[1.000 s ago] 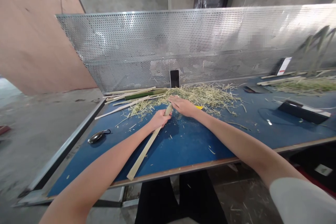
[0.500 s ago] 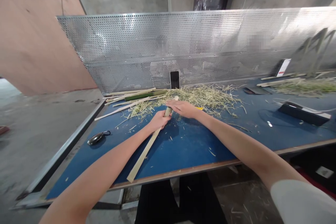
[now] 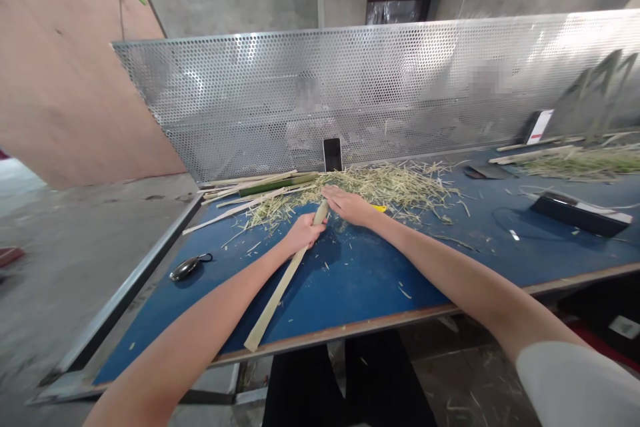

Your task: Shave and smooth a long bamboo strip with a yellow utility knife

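Note:
A long, pale bamboo strip slants from the table's front edge up toward the shavings. My left hand is closed around it near its far end, with the thumb on top. At that far end, my right hand lies over the strip with its fingers bent across it; the thumb and the strip's tip are hidden. Just behind my right wrist shows a yellow piece, partly covered. Beyond both hands spreads a heap of thin bamboo shavings.
Several bamboo strips and a green bamboo piece lie at the back left. A phone leans on the perforated metal panel. A dark oval object with a loop is at left, a black box at right.
My right hand has shifted slightly toward the strip's far end and now covers the tip that showed before. My left hand keeps its grip. The camera view has tilted a little.

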Demonstrator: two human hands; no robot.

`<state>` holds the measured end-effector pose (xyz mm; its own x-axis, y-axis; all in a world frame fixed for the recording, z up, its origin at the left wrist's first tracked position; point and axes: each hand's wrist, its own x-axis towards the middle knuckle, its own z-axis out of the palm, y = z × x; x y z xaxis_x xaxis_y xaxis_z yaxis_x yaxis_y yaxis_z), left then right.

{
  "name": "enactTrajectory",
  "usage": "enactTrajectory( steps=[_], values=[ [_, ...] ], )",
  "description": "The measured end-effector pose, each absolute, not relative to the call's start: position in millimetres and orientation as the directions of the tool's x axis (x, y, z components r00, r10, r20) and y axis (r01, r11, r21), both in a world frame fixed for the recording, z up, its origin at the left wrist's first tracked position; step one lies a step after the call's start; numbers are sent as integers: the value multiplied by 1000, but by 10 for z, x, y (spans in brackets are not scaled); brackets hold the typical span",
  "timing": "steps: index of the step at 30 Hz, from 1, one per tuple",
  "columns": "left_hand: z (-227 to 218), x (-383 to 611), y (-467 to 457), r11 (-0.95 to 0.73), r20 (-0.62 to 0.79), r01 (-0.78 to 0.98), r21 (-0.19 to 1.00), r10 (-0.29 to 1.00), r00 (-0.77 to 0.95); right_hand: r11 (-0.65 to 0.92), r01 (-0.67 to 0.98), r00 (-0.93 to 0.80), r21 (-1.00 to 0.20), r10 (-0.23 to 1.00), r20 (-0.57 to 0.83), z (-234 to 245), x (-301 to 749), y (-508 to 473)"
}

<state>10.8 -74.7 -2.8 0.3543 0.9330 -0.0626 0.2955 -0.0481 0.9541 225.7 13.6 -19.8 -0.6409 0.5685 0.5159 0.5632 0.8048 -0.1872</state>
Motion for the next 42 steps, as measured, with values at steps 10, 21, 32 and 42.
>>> enactTrajectory(
  steps=[10, 21, 32, 42],
  values=[
    [-42, 111, -740, -64, -39, 270, 961, 932, 360, 845, 519, -702, -132, 509, 498, -138, 2253, 31],
    [-26, 104, -749, -40, -55, 253, 967, 931, 361, 838, 507, -680, -201, 532, 504, -169, 2175, 46],
    [-45, 132, -729, -20, -70, 268, 963, 944, 323, 794, 505, -633, -339, 607, 480, -142, 2233, 122],
    [-75, 125, -711, -95, -35, 310, 946, 921, 389, 843, 464, -700, -271, 537, 470, -160, 2402, -23]
  ],
)
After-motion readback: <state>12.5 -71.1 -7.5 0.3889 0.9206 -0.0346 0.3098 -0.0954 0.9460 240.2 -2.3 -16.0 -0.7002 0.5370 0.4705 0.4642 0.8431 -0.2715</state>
